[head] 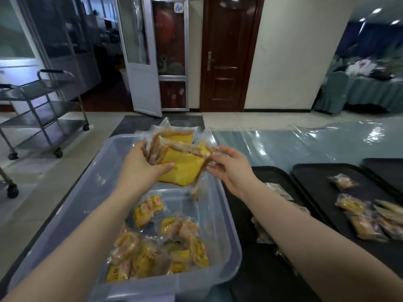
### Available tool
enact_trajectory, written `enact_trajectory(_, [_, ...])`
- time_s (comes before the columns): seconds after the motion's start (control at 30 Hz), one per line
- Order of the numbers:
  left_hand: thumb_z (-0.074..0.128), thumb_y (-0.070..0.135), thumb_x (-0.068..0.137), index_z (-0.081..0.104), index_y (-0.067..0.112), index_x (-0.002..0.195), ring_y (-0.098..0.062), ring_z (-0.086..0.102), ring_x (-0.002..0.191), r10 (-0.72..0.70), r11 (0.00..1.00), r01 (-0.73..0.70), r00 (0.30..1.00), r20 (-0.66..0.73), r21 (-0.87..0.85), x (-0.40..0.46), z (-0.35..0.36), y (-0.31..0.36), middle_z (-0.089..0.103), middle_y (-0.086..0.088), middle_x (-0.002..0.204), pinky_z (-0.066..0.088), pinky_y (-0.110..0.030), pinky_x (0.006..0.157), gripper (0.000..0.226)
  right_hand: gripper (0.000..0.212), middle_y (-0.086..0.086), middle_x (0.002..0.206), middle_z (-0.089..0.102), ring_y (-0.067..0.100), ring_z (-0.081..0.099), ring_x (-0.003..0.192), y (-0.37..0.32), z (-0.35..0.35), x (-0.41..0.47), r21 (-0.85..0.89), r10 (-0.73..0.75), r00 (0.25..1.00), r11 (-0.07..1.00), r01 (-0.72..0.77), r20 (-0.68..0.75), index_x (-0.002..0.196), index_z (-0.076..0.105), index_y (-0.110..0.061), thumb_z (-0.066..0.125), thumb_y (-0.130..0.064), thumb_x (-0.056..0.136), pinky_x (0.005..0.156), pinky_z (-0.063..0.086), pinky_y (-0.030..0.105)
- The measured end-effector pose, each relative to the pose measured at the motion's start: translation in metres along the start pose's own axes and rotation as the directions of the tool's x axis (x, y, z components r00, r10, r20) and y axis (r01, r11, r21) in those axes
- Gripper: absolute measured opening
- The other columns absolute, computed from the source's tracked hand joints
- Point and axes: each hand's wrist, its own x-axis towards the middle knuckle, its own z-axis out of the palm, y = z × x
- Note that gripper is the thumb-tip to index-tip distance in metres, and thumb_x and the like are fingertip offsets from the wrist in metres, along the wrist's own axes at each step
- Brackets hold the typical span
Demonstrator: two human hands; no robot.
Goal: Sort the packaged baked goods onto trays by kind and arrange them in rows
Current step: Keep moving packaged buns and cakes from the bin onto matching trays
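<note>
Above the far end of a clear plastic bin (104,192), both hands hold a bundle of wrapped yellow cake slices (185,168). My left hand (141,168) grips the bundle from the left, thumb on the front slice. My right hand (229,168) pinches the wrappers at the bundle's right edge. Several small yellow-labelled packaged pastries (161,247) lie loose on the bin's floor. To the right, black trays: the nearest tray (257,269) carries a few packets partly hidden by my right arm, and the middle tray (316,188) holds several packets (366,219).
A third black tray (386,171) sits at the far right edge. The table is covered with shiny clear plastic sheeting (305,140). A steel trolley (43,114) stands on the floor to the left, with doors behind.
</note>
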Motion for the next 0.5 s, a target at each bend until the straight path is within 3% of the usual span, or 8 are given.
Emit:
enact_trajectory(0.13, [0.084,0.023,0.067,0.048,0.031,0.113,0.011,0.058,0.082,0.085,0.996,-0.083,0.993,0.078,-0.029,-0.017,0.054,0.051,0.060,0.021,0.095,0.042,-0.005,0.061,0.059,0.027,0.012,0.093,0.072,0.021,0.071,0.086,-0.022,-0.050,-0.013,0.153,-0.076,0.997,0.985,0.079,-0.027,0.118,0.055,-0.010,0.057,-0.002,0.092,0.073,0.057,0.035])
enact_trajectory(0.27, [0.083,0.018,0.067,0.051,0.039,0.100,0.002,0.063,0.085,0.178,0.984,-0.175,0.970,0.168,-0.033,-0.021,0.129,0.102,0.064,0.015,0.098,0.050,-0.024,0.073,0.051,0.039,0.012,0.094,0.071,0.020,0.070,0.083,-0.053,-0.126,-0.019,0.277,-0.158,0.985,0.945,0.172,-0.071,0.127,0.051,-0.008,0.060,-0.003,0.090,0.078,0.056,0.038])
enact_trajectory(0.5, [0.082,0.016,0.069,0.047,0.041,0.102,0.018,0.056,0.080,0.151,0.987,-0.130,0.953,0.263,-0.095,-0.041,0.314,0.148,0.059,0.022,0.097,0.042,-0.005,0.065,0.054,0.036,0.007,0.087,0.070,0.012,0.069,0.073,-0.105,-0.309,-0.023,0.240,-0.148,0.974,0.953,0.186,-0.169,0.124,0.051,-0.012,0.059,-0.002,0.091,0.068,0.055,0.029])
